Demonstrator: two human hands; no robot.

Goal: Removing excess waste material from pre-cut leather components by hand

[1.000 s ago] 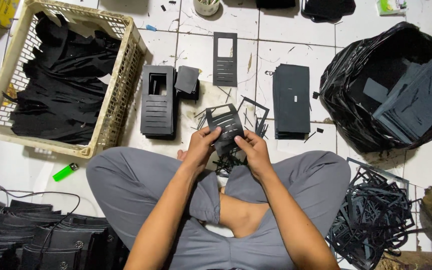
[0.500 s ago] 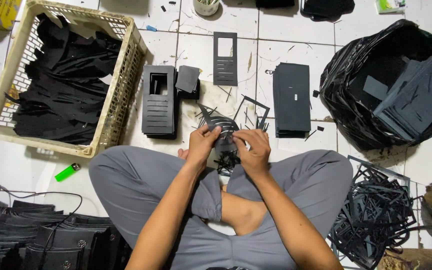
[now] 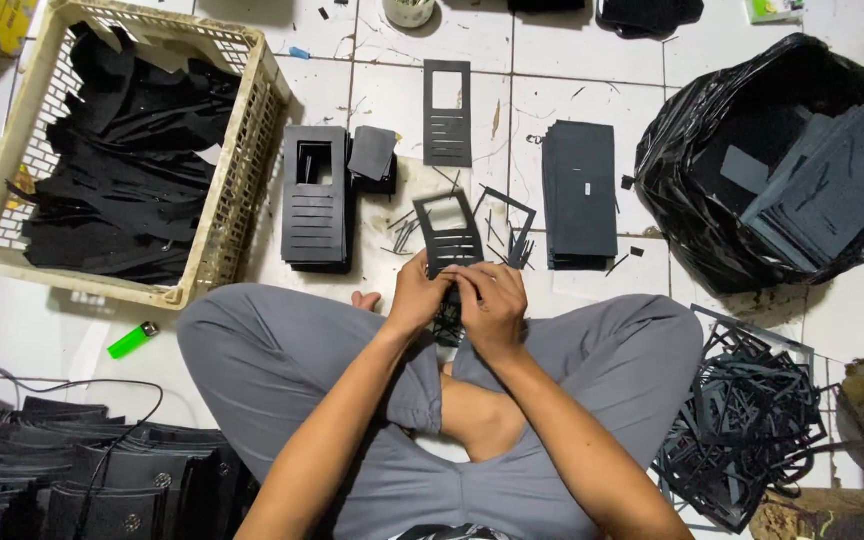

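I sit cross-legged on a white tiled floor. Both hands hold one flat black die-cut sheet (image 3: 449, 232) with a rectangular window and several slots. My left hand (image 3: 418, 293) pinches its lower left edge. My right hand (image 3: 492, 300) grips its lower right edge, fingers close to the left hand's. The sheet stands flat and upright above my knees. Small black offcuts (image 3: 446, 322) lie under my hands.
A stack of cut sheets (image 3: 314, 196) lies left of my hands, an uncut stack (image 3: 580, 192) to the right, a single cut sheet (image 3: 448, 112) ahead. A beige crate (image 3: 242, 170) holds black scraps. A black bag (image 3: 692, 190) holds grey sheets. Waste frames (image 3: 742, 430) and a green lighter (image 3: 132, 340) lie nearby.
The sheet was bent and curled between my hands; now it is flat and straight. My hands moved closer together at its lower edge.
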